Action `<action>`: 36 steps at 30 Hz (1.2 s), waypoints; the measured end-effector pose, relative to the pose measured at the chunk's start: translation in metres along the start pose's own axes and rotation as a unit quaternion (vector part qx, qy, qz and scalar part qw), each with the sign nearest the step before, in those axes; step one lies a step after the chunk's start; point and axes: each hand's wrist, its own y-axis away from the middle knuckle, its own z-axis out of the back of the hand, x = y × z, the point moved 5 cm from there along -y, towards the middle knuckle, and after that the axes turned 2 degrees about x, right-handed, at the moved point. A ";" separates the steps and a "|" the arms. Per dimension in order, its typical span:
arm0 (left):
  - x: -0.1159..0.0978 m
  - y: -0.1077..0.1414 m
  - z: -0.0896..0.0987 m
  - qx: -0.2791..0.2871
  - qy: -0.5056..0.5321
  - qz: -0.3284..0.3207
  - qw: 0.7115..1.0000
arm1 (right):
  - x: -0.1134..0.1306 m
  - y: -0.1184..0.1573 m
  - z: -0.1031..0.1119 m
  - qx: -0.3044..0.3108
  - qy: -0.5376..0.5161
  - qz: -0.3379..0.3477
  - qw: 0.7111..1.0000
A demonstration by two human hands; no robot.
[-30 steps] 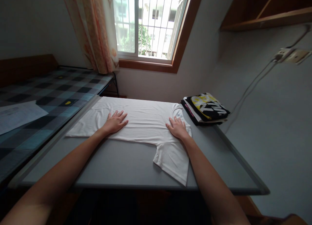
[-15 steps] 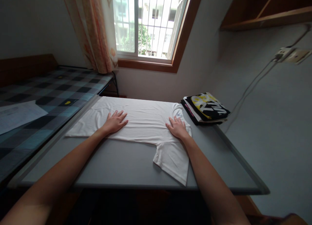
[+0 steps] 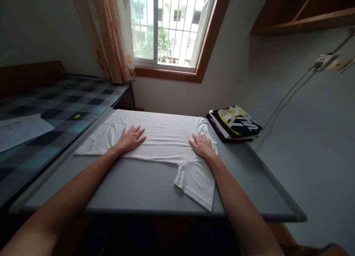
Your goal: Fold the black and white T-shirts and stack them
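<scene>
A white T-shirt (image 3: 163, 137) lies spread sideways on the grey table (image 3: 133, 185), its neckline to the right and its hem to the left. One short sleeve points toward the table's front edge. My left hand (image 3: 129, 139) rests flat on the shirt's lower body, fingers spread. Near the collar, my right hand (image 3: 202, 144) lies flat on the fabric, its fingers also apart. Light creases run along the cloth between the two hands. Neither hand grips anything.
Folded dark clothes (image 3: 235, 123) are stacked at the table's back right. A bed with a checked mattress (image 3: 63, 104) and paper sheets (image 3: 23, 132) stands at left. Behind are a curtain (image 3: 113, 45) and a barred window (image 3: 174, 30). Cables (image 3: 288, 89) hang from a wall socket (image 3: 323, 61).
</scene>
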 end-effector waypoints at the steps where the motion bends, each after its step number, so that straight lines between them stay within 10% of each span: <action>1: 0.000 0.000 0.000 0.001 0.000 0.000 1.000 | 0.000 0.000 0.000 0.000 0.000 0.001 1.000; 36: -0.001 0.000 0.001 0.003 -0.001 0.003 1.000 | 0.001 0.001 0.001 0.002 -0.005 0.000 1.000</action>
